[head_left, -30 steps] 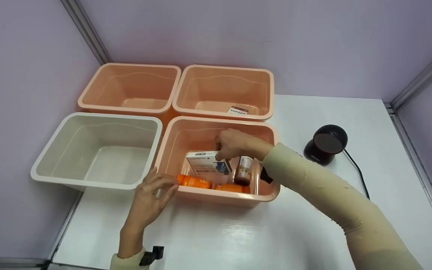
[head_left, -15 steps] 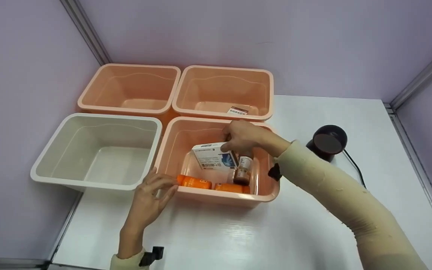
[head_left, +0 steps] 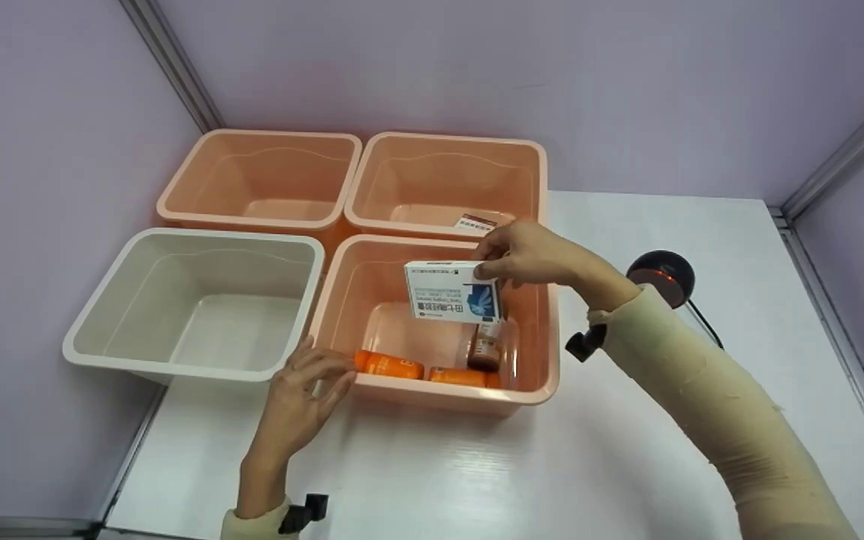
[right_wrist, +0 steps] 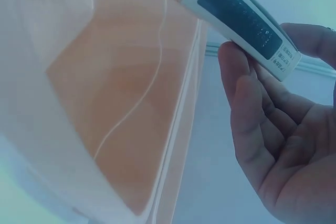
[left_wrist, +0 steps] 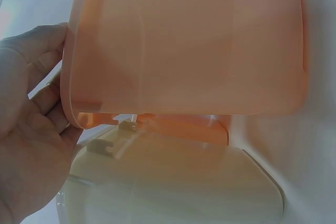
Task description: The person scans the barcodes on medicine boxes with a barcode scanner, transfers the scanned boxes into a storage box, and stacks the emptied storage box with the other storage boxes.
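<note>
Your right hand (head_left: pixel 533 253) pinches the white box (head_left: pixel 439 291) between thumb and fingers at its right end, above the near pink bin (head_left: pixel 443 401); its long axis runs left to right, nearly level, and the broad printed face turns towards you, blue picture at the gripped end. Half a second ago the box sat lower, further left and more tilted. Your left hand (head_left: pixel 301 391) has stayed put, thumb and fingers gripping that bin's rim at the near left corner. Inside lie two orange bottles (head_left: pixel 393 366) along the near wall and a brown bottle (head_left: pixel 485 349) to their right. The far right pink bin (head_left: pixel 447 180) holds a small packet (head_left: pixel 475 223).
</note>
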Available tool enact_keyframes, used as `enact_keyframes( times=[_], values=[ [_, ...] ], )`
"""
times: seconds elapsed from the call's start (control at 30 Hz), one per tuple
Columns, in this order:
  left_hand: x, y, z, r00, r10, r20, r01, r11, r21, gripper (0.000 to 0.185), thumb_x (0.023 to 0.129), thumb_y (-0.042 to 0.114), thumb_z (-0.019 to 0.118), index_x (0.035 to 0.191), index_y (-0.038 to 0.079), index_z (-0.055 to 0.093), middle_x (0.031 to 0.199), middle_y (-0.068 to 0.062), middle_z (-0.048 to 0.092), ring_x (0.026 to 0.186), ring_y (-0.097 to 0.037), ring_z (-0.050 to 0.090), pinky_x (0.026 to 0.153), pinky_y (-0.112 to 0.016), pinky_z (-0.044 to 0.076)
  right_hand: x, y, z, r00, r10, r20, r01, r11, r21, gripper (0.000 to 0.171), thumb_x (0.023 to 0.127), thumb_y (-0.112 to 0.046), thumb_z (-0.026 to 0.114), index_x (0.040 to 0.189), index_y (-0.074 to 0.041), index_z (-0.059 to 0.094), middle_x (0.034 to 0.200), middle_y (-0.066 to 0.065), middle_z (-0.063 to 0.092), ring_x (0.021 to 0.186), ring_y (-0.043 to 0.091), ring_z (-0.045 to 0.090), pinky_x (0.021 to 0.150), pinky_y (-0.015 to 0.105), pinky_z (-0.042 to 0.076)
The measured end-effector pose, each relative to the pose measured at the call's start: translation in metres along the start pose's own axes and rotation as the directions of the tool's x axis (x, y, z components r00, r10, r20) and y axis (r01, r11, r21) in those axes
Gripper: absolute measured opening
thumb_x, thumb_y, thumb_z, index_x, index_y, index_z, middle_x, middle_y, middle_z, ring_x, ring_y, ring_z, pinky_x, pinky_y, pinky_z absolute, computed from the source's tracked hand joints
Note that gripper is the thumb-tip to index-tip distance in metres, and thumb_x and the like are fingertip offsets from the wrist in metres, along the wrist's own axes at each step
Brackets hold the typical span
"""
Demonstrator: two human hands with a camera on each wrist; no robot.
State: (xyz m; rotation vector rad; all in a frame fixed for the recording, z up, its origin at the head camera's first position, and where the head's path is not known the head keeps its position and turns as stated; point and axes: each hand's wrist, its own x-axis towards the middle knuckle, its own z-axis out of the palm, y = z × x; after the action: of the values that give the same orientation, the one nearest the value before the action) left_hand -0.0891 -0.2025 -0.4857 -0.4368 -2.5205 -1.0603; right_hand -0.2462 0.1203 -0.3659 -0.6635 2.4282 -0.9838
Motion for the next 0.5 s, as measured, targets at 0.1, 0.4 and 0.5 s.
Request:
enact_keyframes(
  times=[0.1,0.4,0.5],
  values=[
    [0.000,0.000,-0.001,1.000,0.001,0.009,-0.001,1.000,-0.011,0.011,0.085,0.029,0.069,0.093,0.022,0.072,0.092,0.013,0.067,0.097,-0.010,0.063,0.120,-0.034,0.027,-0.008,0.006,-0.006,1.000,0.008,-0.020,-0.007,0.999,0.052,0.020,0.086,-0.025,0.066,0.100,-0.011,0.067,0.091,0.007,0.071,0.068,0.017,0.066,0.056,0.030,0.058],
    [0.001,0.000,-0.001,1.000,0.024,0.004,-0.024,1.000,-0.016,0.011,0.085,0.028,0.069,0.091,0.019,0.073,0.092,0.010,0.067,0.096,-0.012,0.062,0.120,-0.036,0.027,-0.030,0.028,-0.018,0.996,0.013,-0.089,0.000,0.990,0.143,0.021,0.088,-0.025,0.063,0.103,-0.012,0.067,0.091,0.006,0.069,0.068,0.017,0.064,0.056,0.033,0.058],
    [0.000,-0.001,0.000,0.999,0.033,-0.002,-0.033,0.999,-0.007,0.011,0.085,0.028,0.069,0.091,0.020,0.073,0.091,0.011,0.067,0.095,-0.011,0.063,0.120,-0.037,0.028,-0.036,0.035,-0.021,0.995,0.027,-0.097,-0.011,0.987,0.160,0.023,0.089,-0.026,0.062,0.106,-0.011,0.066,0.094,0.006,0.070,0.070,0.015,0.063,0.054,0.028,0.057]
  ],
)
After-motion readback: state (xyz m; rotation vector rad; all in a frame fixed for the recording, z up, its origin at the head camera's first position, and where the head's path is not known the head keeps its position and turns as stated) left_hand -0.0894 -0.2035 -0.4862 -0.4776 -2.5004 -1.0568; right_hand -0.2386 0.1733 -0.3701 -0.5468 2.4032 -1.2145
